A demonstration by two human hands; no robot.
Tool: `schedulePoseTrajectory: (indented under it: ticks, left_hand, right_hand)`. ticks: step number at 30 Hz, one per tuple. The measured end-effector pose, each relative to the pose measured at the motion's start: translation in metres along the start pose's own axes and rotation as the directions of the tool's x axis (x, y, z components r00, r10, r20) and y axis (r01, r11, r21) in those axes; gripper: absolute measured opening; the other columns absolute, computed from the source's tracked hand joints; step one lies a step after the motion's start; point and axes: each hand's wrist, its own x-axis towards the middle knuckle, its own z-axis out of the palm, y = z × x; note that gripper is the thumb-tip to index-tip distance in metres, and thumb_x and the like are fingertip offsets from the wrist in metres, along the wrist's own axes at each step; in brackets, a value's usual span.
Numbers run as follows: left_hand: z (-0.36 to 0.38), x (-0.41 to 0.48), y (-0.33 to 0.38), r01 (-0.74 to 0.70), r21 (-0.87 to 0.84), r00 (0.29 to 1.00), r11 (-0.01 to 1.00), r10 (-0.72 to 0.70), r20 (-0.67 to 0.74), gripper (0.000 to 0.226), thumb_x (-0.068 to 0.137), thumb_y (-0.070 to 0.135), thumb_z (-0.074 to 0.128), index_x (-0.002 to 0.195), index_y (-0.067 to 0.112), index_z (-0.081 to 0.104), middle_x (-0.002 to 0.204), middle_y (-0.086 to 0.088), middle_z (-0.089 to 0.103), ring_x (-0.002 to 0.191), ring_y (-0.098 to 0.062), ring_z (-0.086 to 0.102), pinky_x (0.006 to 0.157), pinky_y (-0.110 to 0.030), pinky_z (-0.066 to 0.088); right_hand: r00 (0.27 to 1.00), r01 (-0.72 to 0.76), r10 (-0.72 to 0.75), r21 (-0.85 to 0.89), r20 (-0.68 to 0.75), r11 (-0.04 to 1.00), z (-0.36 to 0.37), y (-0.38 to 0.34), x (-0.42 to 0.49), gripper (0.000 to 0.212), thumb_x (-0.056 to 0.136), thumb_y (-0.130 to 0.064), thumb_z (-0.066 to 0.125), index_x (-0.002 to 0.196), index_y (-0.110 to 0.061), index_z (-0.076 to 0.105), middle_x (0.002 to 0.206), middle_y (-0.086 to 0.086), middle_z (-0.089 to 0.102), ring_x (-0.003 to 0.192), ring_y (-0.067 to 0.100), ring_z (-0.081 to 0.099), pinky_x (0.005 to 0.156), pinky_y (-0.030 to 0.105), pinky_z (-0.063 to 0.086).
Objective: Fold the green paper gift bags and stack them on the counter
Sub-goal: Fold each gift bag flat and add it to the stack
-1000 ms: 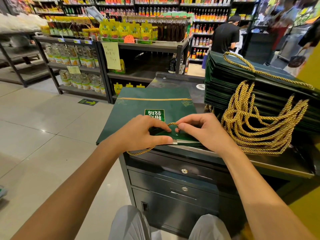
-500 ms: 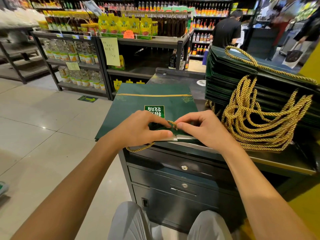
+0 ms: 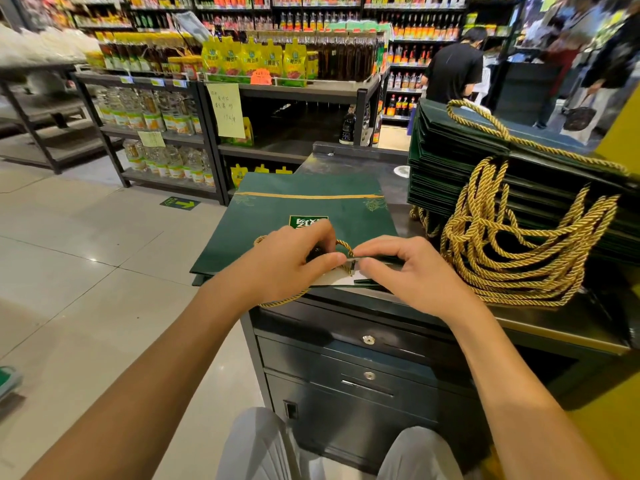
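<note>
A flat dark green paper gift bag point(image 3: 304, 209) with a gold stripe and a green-white label lies on the dark counter point(image 3: 554, 327), its left part overhanging the edge. My left hand point(image 3: 287, 268) and my right hand point(image 3: 412, 271) meet at the bag's near edge. Both pinch the rim where its gold rope handle point(image 3: 344, 245) comes out. A loop of that rope hangs below my left wrist. To the right stands a tall stack of folded green bags point(image 3: 460, 161) with several gold rope handles point(image 3: 512, 251) spilling toward me.
The counter has locked drawers point(image 3: 367, 358) below, right in front of my knees. Store shelves point(image 3: 277, 95) with bottles and yellow pouches stand behind. A person in a black shirt point(image 3: 453, 67) stands at the back right. Tiled floor point(image 3: 86, 271) lies to the left.
Both hands have pulled the near rim of the bag slightly up and apart, and a pale inner edge now shows beneath it. The view has shifted slightly.
</note>
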Motion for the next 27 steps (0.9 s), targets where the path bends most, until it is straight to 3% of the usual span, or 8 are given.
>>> schedulePoseTrajectory:
  ticks: [3,6,8,13,19,27]
  left_hand:
    - [0.015,-0.012,-0.002,-0.091,0.061,0.978,0.994,0.101,-0.184,0.013,0.098,0.034,0.062,0.102,0.024,0.054,0.11,0.002,0.07,0.096,-0.02,0.065,0.083,-0.042,0.055]
    - [0.033,-0.022,-0.001,-0.172,0.222,0.863,0.96,0.256,-0.436,0.012,0.093,0.027,0.067,0.098,0.016,0.065,0.13,-0.002,0.065,0.12,-0.021,0.059,0.103,-0.038,0.044]
    - [0.043,-0.025,0.0,-0.17,0.244,0.796,0.955,0.279,-0.537,0.011,0.092,0.025,0.069,0.092,0.014,0.069,0.132,-0.005,0.064,0.122,-0.022,0.057,0.103,-0.037,0.04]
    - [0.062,-0.018,0.004,-0.09,0.287,0.75,0.954,0.254,-0.61,0.021,0.089,0.04,0.072,0.092,0.02,0.078,0.121,-0.003,0.069,0.112,-0.018,0.054,0.096,-0.039,0.039]
    - [0.07,-0.012,0.01,-0.046,0.302,0.691,0.952,0.249,-0.679,0.018,0.081,0.029,0.083,0.092,0.015,0.079,0.108,-0.003,0.073,0.103,-0.014,0.05,0.089,-0.037,0.04]
    - [0.067,-0.018,0.0,-0.141,0.295,0.755,0.945,0.295,-0.586,0.012,0.092,0.021,0.07,0.099,0.014,0.077,0.111,0.004,0.074,0.103,-0.012,0.061,0.089,-0.032,0.04]
  right_hand:
    - [1.0,0.017,-0.017,-0.01,0.022,1.0,-0.001,0.0,0.0,0.017,0.095,-0.01,0.068,0.107,-0.013,0.08,0.105,-0.009,0.076,0.1,0.002,0.067,0.089,0.01,0.046]
    - [1.0,0.013,-0.013,0.028,0.021,1.0,0.0,0.002,0.001,0.017,0.096,-0.01,0.068,0.108,-0.014,0.079,0.105,-0.007,0.076,0.1,0.005,0.068,0.09,0.017,0.05]
    - [1.0,-0.001,0.0,0.078,0.015,0.997,0.0,0.003,0.002,0.017,0.096,-0.009,0.067,0.107,-0.014,0.078,0.105,-0.006,0.076,0.098,0.007,0.069,0.091,0.021,0.053]
    - [0.999,0.01,-0.013,0.083,0.039,0.997,-0.001,0.002,0.001,0.021,0.098,-0.006,0.064,0.108,-0.018,0.077,0.107,-0.01,0.075,0.1,0.004,0.069,0.09,0.018,0.052]
    - [0.999,-0.038,0.033,0.129,0.043,0.991,-0.002,0.001,0.002,0.028,0.098,-0.007,0.063,0.103,-0.031,0.075,0.104,-0.014,0.076,0.101,0.007,0.069,0.091,0.026,0.056]
    - [0.998,-0.056,0.054,0.093,0.028,0.994,-0.002,0.003,0.001,0.017,0.096,-0.007,0.067,0.105,-0.014,0.08,0.101,-0.006,0.077,0.093,0.009,0.071,0.085,0.02,0.055]
